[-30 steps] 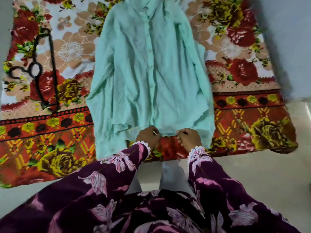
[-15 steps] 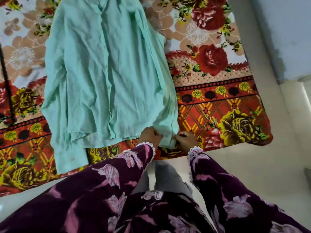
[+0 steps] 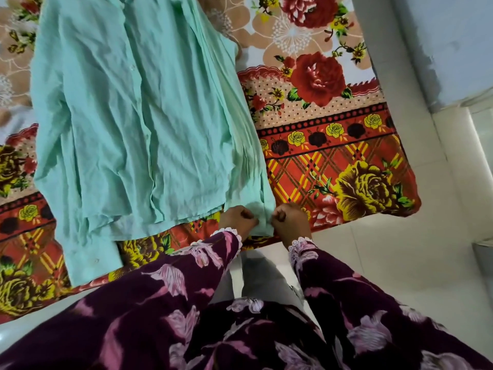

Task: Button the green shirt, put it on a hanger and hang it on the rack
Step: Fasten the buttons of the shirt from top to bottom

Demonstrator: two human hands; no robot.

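The green shirt (image 3: 128, 124) lies flat and wrinkled on a floral blanket (image 3: 333, 145), front up, its button placket running down the middle. Its right sleeve stretches down to a cuff (image 3: 264, 225) at the blanket's near edge. My left hand (image 3: 238, 218) pinches the cuff from the left and my right hand (image 3: 289, 222) pinches it from the right, both with fingers closed on the fabric. The other sleeve's cuff (image 3: 88, 260) lies at the lower left. No hanger or rack is in view.
The blanket ends at a corner (image 3: 410, 206) on the right, with pale floor tiles (image 3: 400, 263) beyond it. A light wall (image 3: 440, 49) rises at the upper right. My purple floral sleeves and dress (image 3: 186, 316) fill the bottom of the view.
My hands moved from the shirt's bottom hem at the middle to the right sleeve cuff. The view swung right, so the black hanger on the blanket's left left the frame.
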